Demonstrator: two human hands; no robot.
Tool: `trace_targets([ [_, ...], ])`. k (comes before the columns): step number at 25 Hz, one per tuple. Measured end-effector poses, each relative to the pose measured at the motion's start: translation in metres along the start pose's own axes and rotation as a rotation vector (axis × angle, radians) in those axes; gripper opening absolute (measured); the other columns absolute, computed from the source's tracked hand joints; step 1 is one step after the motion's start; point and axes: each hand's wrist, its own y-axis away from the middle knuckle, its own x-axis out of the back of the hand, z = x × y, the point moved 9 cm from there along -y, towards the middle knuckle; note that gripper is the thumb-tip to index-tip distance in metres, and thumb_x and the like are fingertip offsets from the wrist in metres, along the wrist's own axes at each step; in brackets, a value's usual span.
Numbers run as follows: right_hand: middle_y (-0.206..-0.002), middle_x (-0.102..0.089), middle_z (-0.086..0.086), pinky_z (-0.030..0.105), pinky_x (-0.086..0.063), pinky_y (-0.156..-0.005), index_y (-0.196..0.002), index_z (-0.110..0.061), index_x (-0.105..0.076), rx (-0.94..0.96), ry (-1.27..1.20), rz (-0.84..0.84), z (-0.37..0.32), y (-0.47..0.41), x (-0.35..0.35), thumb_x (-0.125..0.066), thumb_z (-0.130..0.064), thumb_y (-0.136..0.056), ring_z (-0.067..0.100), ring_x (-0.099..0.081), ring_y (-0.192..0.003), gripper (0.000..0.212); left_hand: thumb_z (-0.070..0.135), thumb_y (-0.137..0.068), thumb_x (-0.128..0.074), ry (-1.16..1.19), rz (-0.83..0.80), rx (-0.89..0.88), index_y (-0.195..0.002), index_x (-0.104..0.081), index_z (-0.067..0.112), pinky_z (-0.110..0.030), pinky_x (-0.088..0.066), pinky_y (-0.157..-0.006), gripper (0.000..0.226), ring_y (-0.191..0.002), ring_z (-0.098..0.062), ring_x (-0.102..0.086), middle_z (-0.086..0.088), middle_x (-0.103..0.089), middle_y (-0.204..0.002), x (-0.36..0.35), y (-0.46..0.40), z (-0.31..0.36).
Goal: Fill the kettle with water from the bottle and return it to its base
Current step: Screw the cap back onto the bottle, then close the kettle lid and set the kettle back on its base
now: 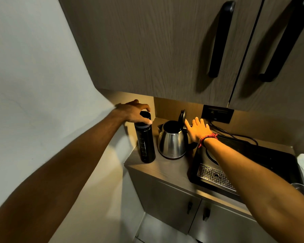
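**Bottle gripped, kettle lid up**

The kettle [172,139] sits on the counter [174,172], lid raised. Just left of it stands the upright bottle [146,139], its cap clasped from above by the left hand [134,112]. Right of the kettle, the right hand [199,129] hovers spread, empty, beside the handle.

Plain pale wall [33,76] on the left. Overhead, grey-brown wood-grain upper cabinet doors [156,50] with long black bar handles [221,39]. Warm light under them falls on the wood-tone counter [165,171]. Black wall socket plate [217,114] on the brown back panel. Grey lower cabinet doors [165,199] with small dark pulls. Pale floor [158,230] below.
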Motion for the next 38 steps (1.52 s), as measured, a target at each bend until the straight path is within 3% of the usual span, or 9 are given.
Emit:
trace_targets([
  [5,-0.164,-0.003,0.022,0.058,-0.014,-0.121,-0.158,-0.026,-0.001,-0.002,0.016,0.005,0.0,0.001,0.004,-0.033,-0.045,-0.099,0.042,-0.001,-0.152,0.069,0.013,-0.072,-0.08,0.142,-0.148,-0.123,-0.127,-0.053,0.03,-0.041,-0.053,-0.092,0.063,-0.119,-0.028,-0.045,-0.004,-0.039,-0.128,-0.008,-0.007,0.019],
  [11,-0.165,-0.003,0.021,0.058,-0.013,-0.121,-0.157,-0.025,-0.002,-0.007,-0.007,0.017,-0.001,0.003,0.006,-0.037,-0.044,-0.1,0.041,0.0,-0.152,0.069,0.049,-0.071,-0.08,-0.002,0.122,-0.173,-0.124,-0.048,0.035,-0.039,-0.045,-0.082,0.064,-0.122,-0.027,-0.049,-0.002,-0.043,-0.141,0.004,-0.019,0.056],
  [15,-0.165,-0.002,0.02,0.057,-0.013,-0.12,-0.157,-0.026,-0.003,-0.012,-0.008,-0.001,0.0,0.001,0.005,-0.031,-0.047,-0.1,0.04,-0.001,-0.152,0.067,0.079,-0.074,-0.058,-0.256,0.069,0.166,-0.118,-0.05,0.02,-0.039,-0.045,-0.078,0.074,-0.102,-0.03,-0.058,-0.007,-0.056,-0.113,0.017,-0.016,0.023],
  [18,-0.165,-0.002,0.021,0.057,-0.013,-0.12,-0.157,-0.026,-0.003,-0.014,0.01,-0.009,0.001,0.0,0.002,-0.029,-0.048,-0.1,0.041,-0.001,-0.152,0.067,0.069,-0.075,-0.066,-0.166,-0.058,0.2,-0.113,-0.05,0.016,-0.039,-0.052,-0.075,0.067,-0.091,-0.028,-0.061,-0.008,-0.06,-0.11,0.009,-0.012,0.01],
  [23,-0.164,-0.004,0.022,0.058,-0.017,-0.12,-0.157,-0.027,-0.002,0.007,0.047,0.0,-0.003,0.001,0.005,-0.038,-0.044,-0.099,0.043,-0.003,-0.152,0.07,0.077,-0.071,-0.063,0.049,0.033,0.187,-0.138,-0.042,0.026,-0.044,-0.045,-0.091,0.087,-0.127,-0.036,-0.047,-0.01,-0.045,-0.143,0.014,-0.011,0.014],
  [26,-0.163,-0.007,0.023,0.059,-0.02,-0.119,-0.156,-0.027,-0.003,0.036,0.084,0.015,-0.01,0.0,0.005,-0.04,-0.043,-0.098,0.044,-0.005,-0.151,0.07,0.064,-0.08,-0.065,0.24,0.144,0.014,-0.14,-0.037,0.033,-0.039,-0.039,-0.085,0.072,-0.128,-0.035,-0.045,-0.009,-0.042,-0.145,0.014,-0.018,0.051],
  [30,-0.164,-0.016,0.01,0.056,-0.019,-0.12,-0.154,-0.024,-0.026,-0.015,-0.053,0.052,-0.018,-0.009,0.014,-0.013,-0.055,-0.098,0.034,-0.013,-0.151,0.066,0.022,-0.094,-0.061,0.037,0.176,-0.183,-0.149,-0.036,0.021,-0.038,-0.043,-0.095,0.061,-0.133,-0.03,-0.045,-0.007,-0.04,-0.151,0.005,-0.028,0.108],
  [34,-0.157,-0.035,0.009,0.054,-0.021,-0.119,-0.144,-0.013,-0.045,-0.059,-0.117,0.087,-0.03,-0.016,0.015,-0.011,-0.067,-0.092,0.03,-0.027,-0.146,0.082,0.008,-0.091,-0.057,0.048,0.004,-0.101,-0.132,-0.051,0.008,-0.044,-0.048,-0.096,0.042,-0.12,-0.029,-0.052,-0.012,-0.05,-0.134,-0.041,-0.043,0.114],
  [38,-0.165,-0.016,0.009,0.05,-0.011,-0.124,-0.154,-0.008,-0.026,-0.086,-0.095,0.078,-0.037,-0.02,0.004,-0.012,-0.071,-0.091,0.029,-0.009,-0.154,0.09,0.01,-0.09,-0.06,0.033,-0.019,-0.034,-0.137,-0.048,0.008,-0.046,-0.046,-0.101,0.048,-0.127,-0.032,-0.048,-0.014,-0.046,-0.14,-0.082,-0.048,0.102],
])
